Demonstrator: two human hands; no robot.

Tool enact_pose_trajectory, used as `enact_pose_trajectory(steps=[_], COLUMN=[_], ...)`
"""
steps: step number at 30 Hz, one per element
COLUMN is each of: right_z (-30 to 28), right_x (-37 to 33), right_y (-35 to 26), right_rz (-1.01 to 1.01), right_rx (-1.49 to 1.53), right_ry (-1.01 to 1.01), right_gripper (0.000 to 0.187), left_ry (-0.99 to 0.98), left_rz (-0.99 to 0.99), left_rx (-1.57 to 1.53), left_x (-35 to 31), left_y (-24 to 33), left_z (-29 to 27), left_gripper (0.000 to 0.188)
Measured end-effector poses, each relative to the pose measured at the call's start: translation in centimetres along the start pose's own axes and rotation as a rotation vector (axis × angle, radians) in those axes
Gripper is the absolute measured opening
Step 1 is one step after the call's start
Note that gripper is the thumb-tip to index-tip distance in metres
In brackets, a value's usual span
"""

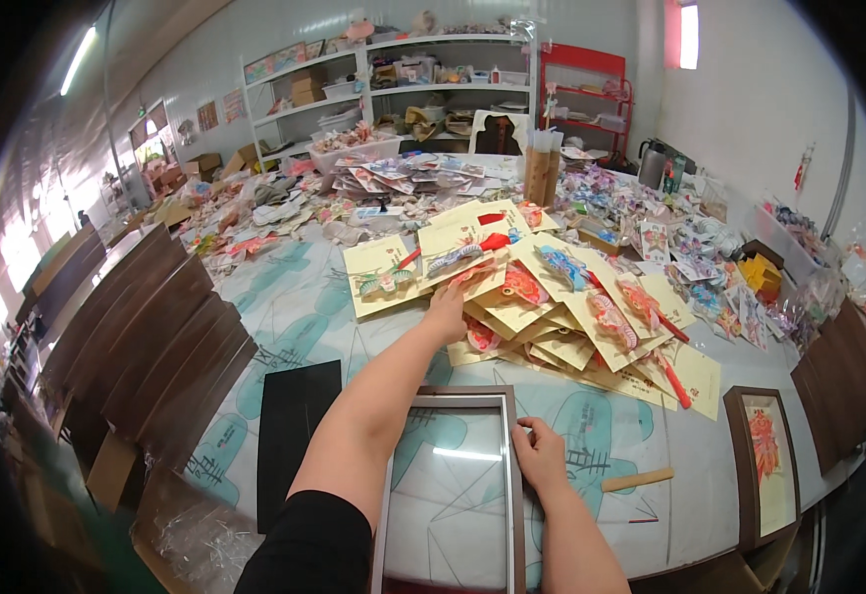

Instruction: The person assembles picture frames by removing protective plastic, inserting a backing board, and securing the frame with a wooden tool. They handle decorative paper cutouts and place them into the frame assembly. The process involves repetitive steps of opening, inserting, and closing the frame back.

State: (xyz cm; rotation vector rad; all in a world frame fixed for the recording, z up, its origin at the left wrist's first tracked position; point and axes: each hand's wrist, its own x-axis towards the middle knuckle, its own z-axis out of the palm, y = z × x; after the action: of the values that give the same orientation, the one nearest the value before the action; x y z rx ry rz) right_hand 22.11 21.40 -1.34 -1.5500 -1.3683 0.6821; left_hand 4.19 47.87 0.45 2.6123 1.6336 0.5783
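Note:
My left hand (pixel 446 311) reaches forward over a heap of cream cards (pixel 576 342), its fingers stretched out onto a card at the near left of the heap. The cards carry colourful animal-shaped ornaments, some with red tassels (pixel 672 381). In front of me a brown picture frame (pixel 515 475) with a white inner edge lies flat. The table's printed cover shows through its middle, where a bright reflection falls. My right hand (pixel 540 455) is curled at the frame's right side, thumb on the rim. Left of the frame, partly behind my left arm, lies a black backing board (pixel 294 421).
Brown frames (pixel 155 327) stand stacked at the left, more (pixel 844 386) at the right. A framed red ornament (pixel 764 450) lies at the right edge. A wooden strip (pixel 638 480) lies near my right hand. Loose crafts (pixel 413 176) cover the table's far side, before shelves (pixel 443 89).

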Motion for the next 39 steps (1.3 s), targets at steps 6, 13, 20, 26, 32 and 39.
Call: enact_pose_trajectory(steps=[6, 13, 20, 26, 32, 39], right_z=[0.0, 0.1, 0.0, 0.3, 0.2, 0.5], right_x=[0.0, 0.0, 0.0, 0.1, -0.1, 0.2], right_y=[0.1, -0.1, -0.1, 0.4, 0.5, 1.9], right_rz=[0.043, 0.03, 0.034, 0.002, 0.01, -0.085], right_rx=[-0.004, -0.007, -0.005, -0.001, 0.037, 0.077], right_ry=[0.022, 0.019, 0.037, 0.041, 0.058, 0.09], right_gripper=[0.029, 0.029, 0.029, 0.028, 0.027, 0.027], left_ry=[-0.111, 0.239, 0.188, 0.354, 0.758, 0.675], left_rz=[-0.063, -0.156, -0.223, -0.288, 0.137, 0.413], left_rx=[-0.079, -0.228, 0.039, 0.063, -0.631, -1.474], left_x=[-1.4, -1.9, -1.3, 0.3, -0.1, -12.9], left_y=[1.5, 1.5, 2.9, 2.0, -0.8, -1.4], left_z=[0.1, 0.7, -1.7, -5.1, -15.2, -29.3], left_gripper=[0.051, 0.041, 0.019, 0.016, 0.01, 0.01])
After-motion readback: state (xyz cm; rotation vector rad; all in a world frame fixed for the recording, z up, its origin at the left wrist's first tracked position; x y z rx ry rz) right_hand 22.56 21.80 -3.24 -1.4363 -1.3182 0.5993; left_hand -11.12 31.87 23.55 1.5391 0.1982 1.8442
